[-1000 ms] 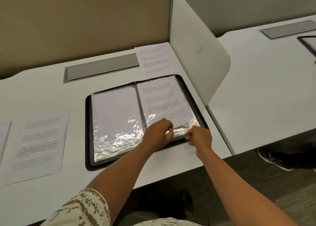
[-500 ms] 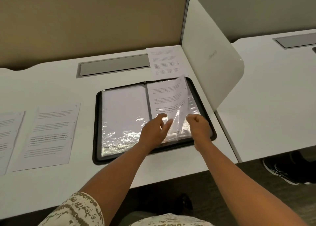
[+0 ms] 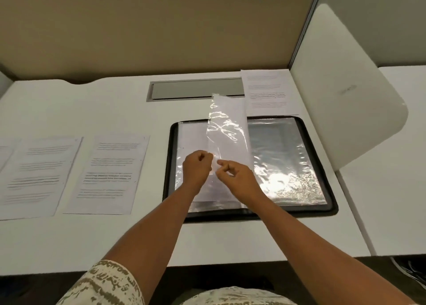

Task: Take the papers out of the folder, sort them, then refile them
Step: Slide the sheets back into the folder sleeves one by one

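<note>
At the middle of the table (image 3: 69,247), toward its right side, the black folder (image 3: 332,203) lies open and flat, and I have both hands together over its left half. My left hand (image 3: 197,169) and right hand (image 3: 237,180) are all but touching, each pinching the near edge of one clear plastic sleeve (image 3: 227,129) that stands lifted off the folder. The sleeve's long axis runs from the hands toward 12 o'clock, its far end tipped up and away from me and leaning slightly to 1 o'clock. A white sheet appears to sit inside it; I cannot tell whether that sheet has started to slide out.

Both hands are equally near the sleeve's mouth, the right fingers (image 3: 222,164) crossing over the edge and the left thumb set against it. In my judgement the next pull must run back toward 6 o'clock, along that long axis, with one hand holding the plastic and the other drawing the paper.

Count:
- one folder, with one sleeve raised and a further shiny one flat on the right half;
- three loose papers in full view: one (image 3: 267,92) at 1 o'clock beyond the folder, two (image 3: 110,173) (image 3: 39,178) at 9 o'clock;
- a possible fourth sheet cut off at the left edge.
</note>
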Action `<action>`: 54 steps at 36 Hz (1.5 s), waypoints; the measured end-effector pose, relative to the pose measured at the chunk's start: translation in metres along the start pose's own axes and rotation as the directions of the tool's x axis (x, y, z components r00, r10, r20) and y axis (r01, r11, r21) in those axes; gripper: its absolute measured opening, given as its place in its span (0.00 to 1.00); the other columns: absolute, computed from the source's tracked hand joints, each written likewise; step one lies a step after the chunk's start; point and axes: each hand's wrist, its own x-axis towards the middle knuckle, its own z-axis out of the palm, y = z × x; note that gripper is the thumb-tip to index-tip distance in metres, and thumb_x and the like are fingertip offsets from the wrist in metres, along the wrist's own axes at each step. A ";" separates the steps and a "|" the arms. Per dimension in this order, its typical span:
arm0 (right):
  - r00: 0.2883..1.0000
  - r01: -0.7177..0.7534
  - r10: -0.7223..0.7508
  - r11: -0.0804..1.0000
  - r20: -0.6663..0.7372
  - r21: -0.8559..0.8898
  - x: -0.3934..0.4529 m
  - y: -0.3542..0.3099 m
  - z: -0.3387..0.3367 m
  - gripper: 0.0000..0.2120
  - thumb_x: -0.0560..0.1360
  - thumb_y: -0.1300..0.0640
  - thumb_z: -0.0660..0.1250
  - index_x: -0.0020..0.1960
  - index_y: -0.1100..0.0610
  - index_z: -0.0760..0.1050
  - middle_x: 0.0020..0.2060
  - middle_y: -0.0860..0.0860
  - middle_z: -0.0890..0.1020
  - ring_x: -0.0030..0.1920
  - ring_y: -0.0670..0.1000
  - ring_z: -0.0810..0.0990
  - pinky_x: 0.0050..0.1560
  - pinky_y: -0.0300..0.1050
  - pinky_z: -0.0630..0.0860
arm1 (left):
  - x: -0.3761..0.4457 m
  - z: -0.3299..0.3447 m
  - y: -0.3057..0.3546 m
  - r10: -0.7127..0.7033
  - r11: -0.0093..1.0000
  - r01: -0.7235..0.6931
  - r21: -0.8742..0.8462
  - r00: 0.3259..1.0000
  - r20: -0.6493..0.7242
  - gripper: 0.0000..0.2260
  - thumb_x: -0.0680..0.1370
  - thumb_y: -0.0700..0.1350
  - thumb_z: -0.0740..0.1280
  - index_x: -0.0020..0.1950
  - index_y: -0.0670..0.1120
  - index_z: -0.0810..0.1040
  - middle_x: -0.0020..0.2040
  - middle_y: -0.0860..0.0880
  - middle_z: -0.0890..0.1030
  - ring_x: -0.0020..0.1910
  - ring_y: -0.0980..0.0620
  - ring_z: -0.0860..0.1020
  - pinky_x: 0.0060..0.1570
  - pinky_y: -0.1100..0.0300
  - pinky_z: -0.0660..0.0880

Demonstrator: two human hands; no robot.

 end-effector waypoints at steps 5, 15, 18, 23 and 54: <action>0.972 0.115 -0.141 0.984 -0.190 -0.138 0.012 0.007 0.010 0.06 0.79 0.54 0.67 0.54 0.51 0.81 0.54 0.42 0.82 0.55 0.40 0.79 0.55 0.35 0.72 | 0.011 -0.039 -0.023 -0.040 0.987 0.051 0.154 0.996 -0.076 0.13 0.77 0.43 0.65 0.32 0.45 0.68 0.30 0.49 0.69 0.31 0.52 0.67 0.34 0.57 0.66; 0.983 0.184 -0.132 0.604 0.131 -0.775 0.042 0.061 0.035 0.17 0.72 0.55 0.67 0.60 0.55 0.82 0.68 0.58 0.76 0.70 0.64 0.72 0.63 0.62 0.72 | 0.017 -0.075 -0.057 -0.099 0.895 0.111 0.433 0.994 -0.051 0.14 0.75 0.42 0.68 0.60 0.46 0.76 0.48 0.52 0.79 0.46 0.52 0.77 0.44 0.60 0.71; 0.979 0.201 -0.123 0.522 0.160 -0.829 0.044 0.074 0.038 0.19 0.68 0.57 0.72 0.59 0.54 0.81 0.66 0.58 0.78 0.66 0.64 0.76 0.58 0.62 0.76 | 0.021 -0.076 -0.058 -0.101 0.853 0.094 0.513 0.995 -0.014 0.19 0.75 0.42 0.69 0.66 0.46 0.73 0.50 0.50 0.79 0.46 0.52 0.76 0.44 0.61 0.70; 0.974 0.226 -0.150 0.523 0.172 -0.822 0.044 0.077 0.034 0.18 0.70 0.56 0.71 0.59 0.53 0.81 0.66 0.56 0.79 0.66 0.62 0.77 0.59 0.60 0.76 | 0.032 -0.070 -0.056 -0.079 0.848 0.083 0.524 0.996 -0.030 0.18 0.75 0.42 0.67 0.64 0.47 0.73 0.54 0.48 0.79 0.49 0.49 0.78 0.45 0.59 0.71; 0.902 -0.376 0.179 0.775 -0.393 -0.509 0.249 0.047 -0.271 0.14 0.79 0.57 0.62 0.58 0.66 0.75 0.54 0.62 0.81 0.53 0.61 0.79 0.49 0.48 0.75 | 0.205 0.180 0.091 0.163 0.649 -0.347 0.677 0.933 0.321 0.19 0.79 0.48 0.64 0.67 0.40 0.76 0.61 0.40 0.76 0.61 0.40 0.74 0.55 0.50 0.73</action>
